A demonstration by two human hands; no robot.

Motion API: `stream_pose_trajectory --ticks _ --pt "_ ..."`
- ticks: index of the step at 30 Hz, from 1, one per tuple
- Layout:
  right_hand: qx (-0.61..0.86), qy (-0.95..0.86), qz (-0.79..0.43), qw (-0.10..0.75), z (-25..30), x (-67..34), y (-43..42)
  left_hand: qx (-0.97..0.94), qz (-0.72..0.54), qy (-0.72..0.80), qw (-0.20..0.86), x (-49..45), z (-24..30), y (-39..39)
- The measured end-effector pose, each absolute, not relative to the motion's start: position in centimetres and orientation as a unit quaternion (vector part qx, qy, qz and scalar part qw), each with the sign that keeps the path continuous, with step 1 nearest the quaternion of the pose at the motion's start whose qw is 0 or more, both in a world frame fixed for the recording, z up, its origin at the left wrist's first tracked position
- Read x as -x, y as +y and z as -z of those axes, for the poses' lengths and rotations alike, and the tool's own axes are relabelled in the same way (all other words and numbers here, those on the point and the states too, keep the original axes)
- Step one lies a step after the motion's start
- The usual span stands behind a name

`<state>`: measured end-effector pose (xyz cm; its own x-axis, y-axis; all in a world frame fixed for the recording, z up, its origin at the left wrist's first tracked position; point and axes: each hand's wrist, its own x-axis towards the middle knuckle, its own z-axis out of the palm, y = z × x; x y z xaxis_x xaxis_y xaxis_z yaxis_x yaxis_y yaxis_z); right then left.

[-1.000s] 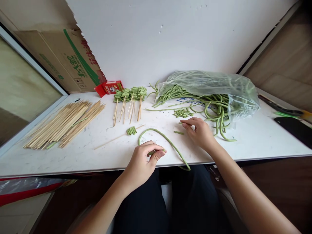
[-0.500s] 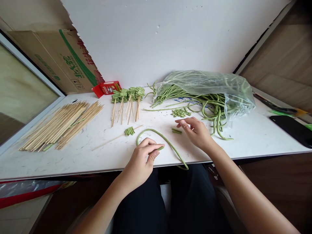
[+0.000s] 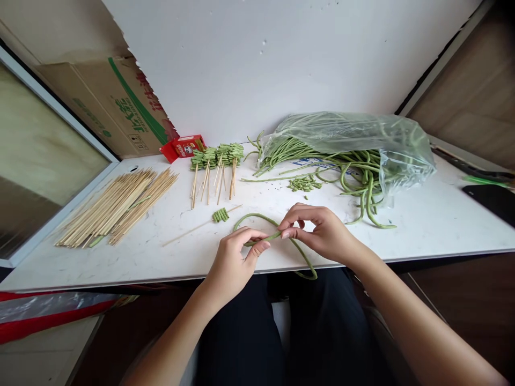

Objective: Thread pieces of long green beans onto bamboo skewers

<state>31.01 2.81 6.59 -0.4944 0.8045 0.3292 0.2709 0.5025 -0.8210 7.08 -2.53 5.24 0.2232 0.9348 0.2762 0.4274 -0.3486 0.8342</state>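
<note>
Between thumb and fingers my left hand (image 3: pixel 237 257) grips one long green bean (image 3: pixel 257 215). My right hand (image 3: pixel 316 230) pinches the same bean close to its end, just right of the left fingertips. The rest of the bean loops behind both hands and hangs over the table's front edge. Beyond my left hand lies a skewer (image 3: pixel 189 231) with several short bean pieces (image 3: pixel 220 215) threaded on it. A small heap of bean bits (image 3: pixel 304 184) lies past my right hand.
Loose bamboo skewers (image 3: pixel 108 209) cover the table's left side. Filled bean skewers (image 3: pixel 217 155) are stacked at the back, by a red box (image 3: pixel 185 147). A clear plastic bag (image 3: pixel 346 131) of long beans lies back right. A black object (image 3: pixel 493 203) sits far right.
My right hand has come left and down from above the short bean pieces and now pinches the bean's end beside my left hand. A small bean bit lies newly near the heap.
</note>
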Motion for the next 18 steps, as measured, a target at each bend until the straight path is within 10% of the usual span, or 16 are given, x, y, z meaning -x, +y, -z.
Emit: stream_pose_trajectory --ticks 18 --pt "0.255 -0.785 -0.426 0.370 -6.2 -28.2 1.2 -0.751 -0.383 0.428 0.326 -7.4 -5.3 -3.0"
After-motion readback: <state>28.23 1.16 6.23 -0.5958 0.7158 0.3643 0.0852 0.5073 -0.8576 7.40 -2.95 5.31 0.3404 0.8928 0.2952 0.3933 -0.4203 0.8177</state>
